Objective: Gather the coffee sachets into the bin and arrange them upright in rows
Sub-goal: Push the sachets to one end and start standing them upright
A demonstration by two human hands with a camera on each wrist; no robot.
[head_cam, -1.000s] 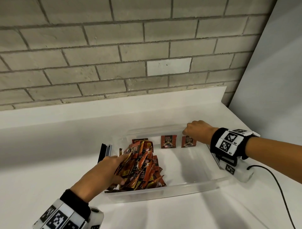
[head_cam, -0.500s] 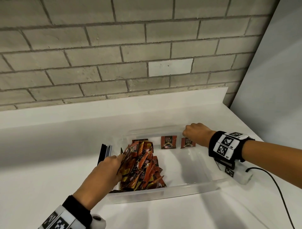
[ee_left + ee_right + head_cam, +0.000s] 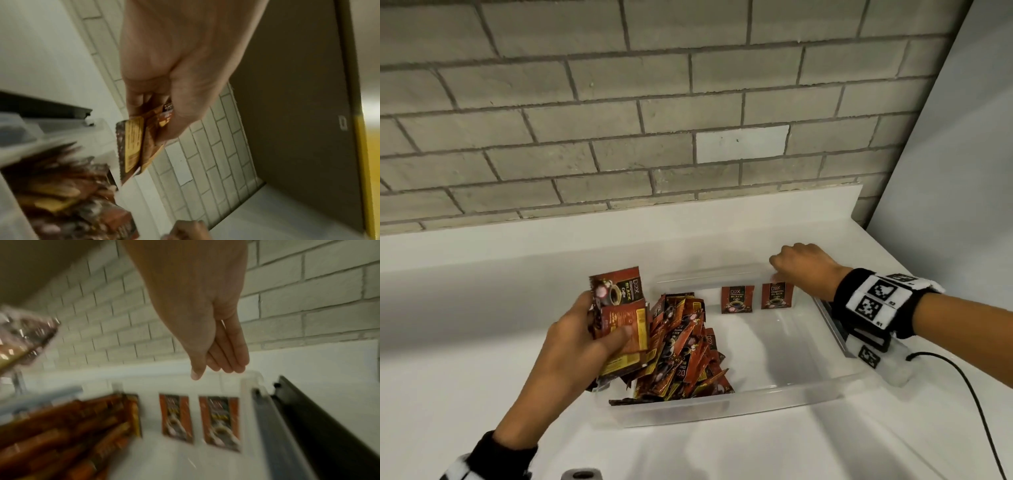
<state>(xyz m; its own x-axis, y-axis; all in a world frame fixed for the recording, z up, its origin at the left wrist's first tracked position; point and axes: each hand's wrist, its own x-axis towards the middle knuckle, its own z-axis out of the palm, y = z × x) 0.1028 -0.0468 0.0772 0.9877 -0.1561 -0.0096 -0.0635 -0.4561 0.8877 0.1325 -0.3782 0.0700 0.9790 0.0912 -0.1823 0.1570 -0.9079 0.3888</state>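
A clear plastic bin (image 3: pixel 722 409) sits on the white counter. A loose pile of red-brown coffee sachets (image 3: pixel 681 356) fills its left part. Two sachets stand upright against the far wall, one (image 3: pixel 736 299) in the middle and one (image 3: pixel 777 296) near the right corner. My left hand (image 3: pixel 606 329) grips a small handful of sachets (image 3: pixel 619 308) above the bin's left edge; in the left wrist view the thumb and fingers (image 3: pixel 144 100) pinch the handful (image 3: pixel 133 146). My right hand (image 3: pixel 801 267) hovers over the far right corner, fingers (image 3: pixel 232 356) straight and together, holding nothing.
A grey brick wall (image 3: pixel 654 120) runs behind the counter, and a grey panel (image 3: pixel 962 171) closes off the right side. A black bar (image 3: pixel 329 426) lies along the bin's right side. A black cable (image 3: pixel 969 383) trails over the counter at right.
My left hand has lifted a handful of sachets up out of the pile. My right hand stays at the far right corner, just above the upright sachet.
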